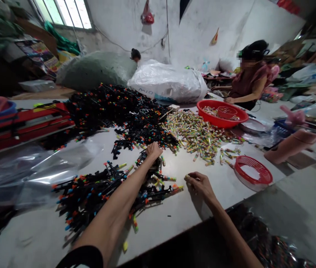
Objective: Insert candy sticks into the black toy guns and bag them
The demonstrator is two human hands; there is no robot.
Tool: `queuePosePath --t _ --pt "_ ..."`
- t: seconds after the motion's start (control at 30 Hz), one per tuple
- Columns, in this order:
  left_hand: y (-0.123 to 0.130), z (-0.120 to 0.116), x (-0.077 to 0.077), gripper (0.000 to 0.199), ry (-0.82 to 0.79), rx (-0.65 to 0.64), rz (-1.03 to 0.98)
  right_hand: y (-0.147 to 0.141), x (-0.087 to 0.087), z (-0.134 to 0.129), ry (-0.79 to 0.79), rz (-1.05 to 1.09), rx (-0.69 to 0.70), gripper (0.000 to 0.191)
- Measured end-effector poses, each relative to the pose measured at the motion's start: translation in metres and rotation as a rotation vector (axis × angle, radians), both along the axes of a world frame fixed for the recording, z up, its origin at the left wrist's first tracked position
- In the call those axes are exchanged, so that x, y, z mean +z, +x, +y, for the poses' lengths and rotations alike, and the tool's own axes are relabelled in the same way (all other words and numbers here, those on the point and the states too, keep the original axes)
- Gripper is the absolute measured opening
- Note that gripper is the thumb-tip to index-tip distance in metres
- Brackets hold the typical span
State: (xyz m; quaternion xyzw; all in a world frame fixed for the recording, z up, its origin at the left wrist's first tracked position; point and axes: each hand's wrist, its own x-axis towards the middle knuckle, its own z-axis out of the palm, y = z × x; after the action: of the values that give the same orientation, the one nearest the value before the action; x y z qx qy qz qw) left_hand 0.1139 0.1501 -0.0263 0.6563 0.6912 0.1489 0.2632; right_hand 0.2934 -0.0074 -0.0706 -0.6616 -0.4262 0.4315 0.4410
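My left hand (154,149) reaches over the near edge of a large heap of black toy guns (113,108) with orange and blue tips. Its fingers are curled downward, and whatever they hold is hidden. My right hand (201,184) hovers low above the white table, thumb and fingers pinched on a small yellowish tube (187,178), of which only the end shows. Between and left of my arms lies a smaller pile of toy guns (91,197), some with yellow-green tubes (169,178) among them.
A heap of small tubes (197,134) spreads across the table (174,216). Beyond it stand a red basin (222,121) and a red basket (252,171). Clear plastic bags (49,171) lie left. A co-worker (250,78) sits at the far right; another head (135,55) shows behind sacks.
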Motion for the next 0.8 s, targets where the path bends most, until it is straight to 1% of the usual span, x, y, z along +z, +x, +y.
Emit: queuePosePath --t 0.07,0.13,0.17,0.23,0.3,0.4,0.5,0.57,0.63,0.73,0.8 --pt "-0.005 -0.015 0.007 0.032 0.067 0.0 -0.181 0.0 0.008 -0.002 0.007 0.142 -0.057 0.036" --pt "-0.007 -0.038 0.011 0.035 0.099 -0.057 -0.391 -0.002 0.017 -0.004 0.038 0.263 -0.094 0.037" --pt "-0.007 -0.052 0.012 0.038 0.086 -0.102 -0.49 -0.004 0.023 -0.005 0.06 0.312 -0.096 0.036" --pt "-0.006 -0.082 0.012 0.042 0.0 -0.202 -0.662 -0.01 0.036 -0.007 0.113 0.391 -0.076 0.033" --pt "-0.006 -0.112 0.01 0.042 -0.12 -0.287 -0.787 -0.018 0.047 -0.009 0.158 0.437 -0.039 0.029" --pt "-0.01 -0.145 0.007 0.037 -0.273 -0.385 -0.903 -0.03 0.058 -0.016 0.153 0.411 0.084 0.025" --pt "-0.019 -0.163 0.004 0.032 -0.322 -0.475 -0.953 -0.036 0.061 -0.025 0.113 0.364 0.252 0.022" --pt "-0.026 -0.17 0.001 0.032 -0.293 -0.537 -0.944 -0.037 0.061 -0.03 0.101 0.36 0.319 0.021" --pt "-0.032 -0.173 -0.001 0.032 -0.218 -0.574 -0.874 -0.038 0.062 -0.033 0.097 0.373 0.346 0.02" --pt "-0.038 -0.178 -0.001 0.034 -0.106 -0.562 -0.719 -0.038 0.064 -0.034 0.075 0.375 0.381 0.019" --pt "-0.041 -0.181 0.002 0.035 -0.074 -0.561 -0.665 -0.039 0.067 -0.035 0.055 0.359 0.426 0.019"
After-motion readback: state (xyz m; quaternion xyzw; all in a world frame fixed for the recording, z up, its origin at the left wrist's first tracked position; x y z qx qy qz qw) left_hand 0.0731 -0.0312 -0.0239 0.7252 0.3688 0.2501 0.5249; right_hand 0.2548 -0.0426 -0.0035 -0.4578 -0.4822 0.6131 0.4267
